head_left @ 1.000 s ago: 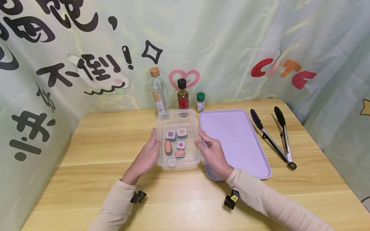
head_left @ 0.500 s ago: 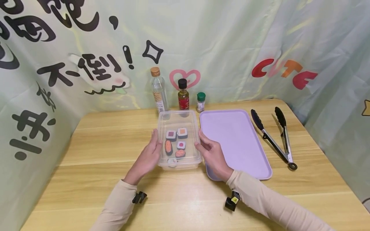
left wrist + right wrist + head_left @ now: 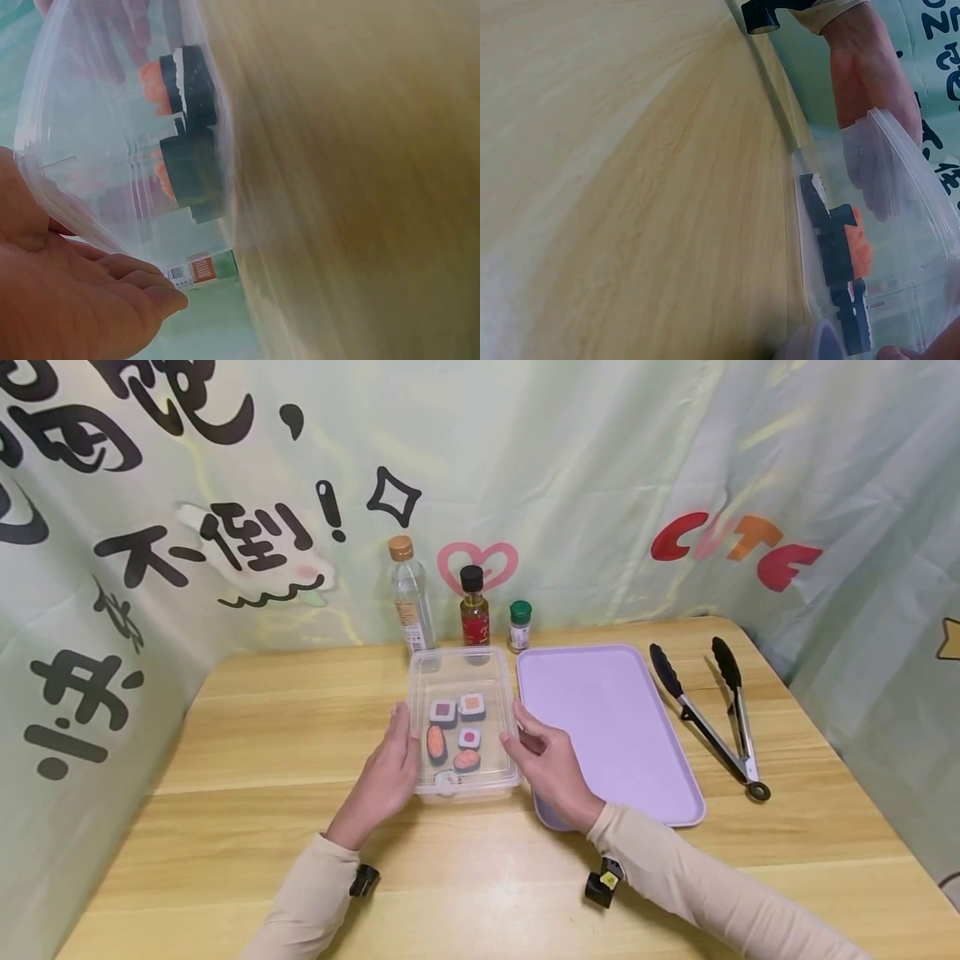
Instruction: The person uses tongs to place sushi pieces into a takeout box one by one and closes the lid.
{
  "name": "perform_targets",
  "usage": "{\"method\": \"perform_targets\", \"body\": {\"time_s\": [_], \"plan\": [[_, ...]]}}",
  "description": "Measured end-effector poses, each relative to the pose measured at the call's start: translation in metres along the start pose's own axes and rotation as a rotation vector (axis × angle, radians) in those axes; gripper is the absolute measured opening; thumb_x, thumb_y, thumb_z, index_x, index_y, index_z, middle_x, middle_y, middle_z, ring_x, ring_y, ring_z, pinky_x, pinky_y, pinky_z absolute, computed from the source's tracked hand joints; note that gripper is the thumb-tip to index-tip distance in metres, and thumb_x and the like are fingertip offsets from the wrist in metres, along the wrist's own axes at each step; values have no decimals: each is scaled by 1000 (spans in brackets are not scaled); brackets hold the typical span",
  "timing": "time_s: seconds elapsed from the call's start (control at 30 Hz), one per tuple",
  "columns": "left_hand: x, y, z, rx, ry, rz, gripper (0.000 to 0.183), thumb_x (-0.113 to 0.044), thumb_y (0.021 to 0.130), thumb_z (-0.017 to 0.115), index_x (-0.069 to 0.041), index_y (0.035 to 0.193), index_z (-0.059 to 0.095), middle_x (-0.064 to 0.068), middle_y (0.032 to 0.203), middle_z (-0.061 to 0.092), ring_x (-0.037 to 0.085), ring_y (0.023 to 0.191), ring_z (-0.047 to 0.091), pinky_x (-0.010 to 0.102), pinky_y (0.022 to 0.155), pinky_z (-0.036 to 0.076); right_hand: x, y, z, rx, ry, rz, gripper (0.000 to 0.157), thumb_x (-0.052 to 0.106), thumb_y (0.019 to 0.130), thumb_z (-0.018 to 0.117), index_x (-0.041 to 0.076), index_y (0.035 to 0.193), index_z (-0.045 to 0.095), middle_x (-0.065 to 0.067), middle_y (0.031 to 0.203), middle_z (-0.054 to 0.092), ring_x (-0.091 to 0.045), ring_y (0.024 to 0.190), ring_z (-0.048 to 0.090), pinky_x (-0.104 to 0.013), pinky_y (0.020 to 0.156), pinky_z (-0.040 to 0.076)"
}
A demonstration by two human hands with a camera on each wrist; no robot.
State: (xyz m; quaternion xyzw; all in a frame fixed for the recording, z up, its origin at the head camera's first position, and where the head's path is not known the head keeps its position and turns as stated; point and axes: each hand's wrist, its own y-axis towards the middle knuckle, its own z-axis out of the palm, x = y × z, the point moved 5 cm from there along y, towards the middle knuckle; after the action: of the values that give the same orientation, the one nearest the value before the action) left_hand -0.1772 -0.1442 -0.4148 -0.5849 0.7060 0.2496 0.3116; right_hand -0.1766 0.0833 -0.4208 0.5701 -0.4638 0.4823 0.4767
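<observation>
A clear lidded plastic food container (image 3: pixel 480 672) sits on the table in the head view. Through its lid show several sushi pieces (image 3: pixel 469 738), some orange-topped, others white with coloured centres. My left hand (image 3: pixel 382 777) holds the container's left side, fingers along the wall and thumb by the lid's edge. On the opposite side, my right hand (image 3: pixel 553 768) grips the rim, its thumb at the lid's edge and fingers bent against the wall. In the left wrist view, the left hand (image 3: pixel 82 292) lies against the container (image 3: pixel 82 150). Most right fingers are out of the right wrist view.
A lilac tray (image 3: pixel 607 727) lies right of the container, with black-tipped tongs (image 3: pixel 716 727) spread beside it. At the back stand a clear bottle with an orange cap (image 3: pixel 411 597), a red-labelled bottle (image 3: pixel 475 614) and a green-capped shaker (image 3: pixel 520 627). A printed curtain (image 3: pixel 585 485) hangs behind.
My left hand has slid slightly toward me and to the right along the container's side. The right hand has shifted only a little; the container stays in about the same place.
</observation>
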Motion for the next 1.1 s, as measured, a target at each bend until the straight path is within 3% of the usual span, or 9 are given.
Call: {"method": "perform_targets", "body": {"time_s": [0.37, 0.5, 0.6, 0.8, 0.97, 1.1], "plan": [[-5, 2, -9, 4, 11, -8, 64, -27, 110, 31, 1, 160, 5, 20, 166, 6, 32, 153, 10, 48, 122, 14, 2, 12, -6, -53, -29, 110, 59, 7, 92, 71, -2, 147, 50, -17, 150, 49, -37, 129, 55, -37, 101, 51], [-8, 11, -20, -23, 12, -33, 65, -29, 108, 36, 3, 160, 12, 20, 166, 12, 33, 152, 14, 49, 122, 15, 6, 27, -8, -69, -62, 129, 58, 5, 92, 70, -3, 146, 50, -18, 149, 50, -37, 130, 54, -40, 103, 50], [-13, 24, -28, -65, 35, 6, 63, -26, 108, 39, 6, 158, 19, 23, 165, 16, 36, 152, 17, 52, 122, 17, 12, 42, -8, -67, -112, 94, 57, 6, 94, 68, -4, 146, 49, -20, 150, 49, -38, 133, 51, -42, 107, 47], [-31, 52, -32, -103, 152, 127, 59, -21, 107, 43, 8, 156, 28, 24, 162, 26, 35, 151, 22, 49, 122, 21, 25, 76, -1, -5, -384, -52, 59, 12, 96, 66, -6, 148, 45, -23, 154, 42, -37, 143, 38, -47, 116, 36], [-41, 74, -21, -70, 336, 191, 57, -20, 106, 42, 14, 151, 33, 27, 161, 25, 36, 152, 18, 43, 124, 15, 30, 98, 14, 79, -546, -122, 62, 16, 98, 64, -9, 149, 41, -25, 159, 33, -37, 150, 26, -46, 122, 21], [-41, 85, -10, -33, 467, 207, 58, -21, 107, 40, 16, 150, 32, 30, 161, 22, 37, 153, 15, 45, 124, 13, 30, 106, 31, 180, -777, -202, 64, 23, 100, 60, -14, 148, 39, -31, 159, 27, -40, 151, 17, -46, 124, 14]]}}
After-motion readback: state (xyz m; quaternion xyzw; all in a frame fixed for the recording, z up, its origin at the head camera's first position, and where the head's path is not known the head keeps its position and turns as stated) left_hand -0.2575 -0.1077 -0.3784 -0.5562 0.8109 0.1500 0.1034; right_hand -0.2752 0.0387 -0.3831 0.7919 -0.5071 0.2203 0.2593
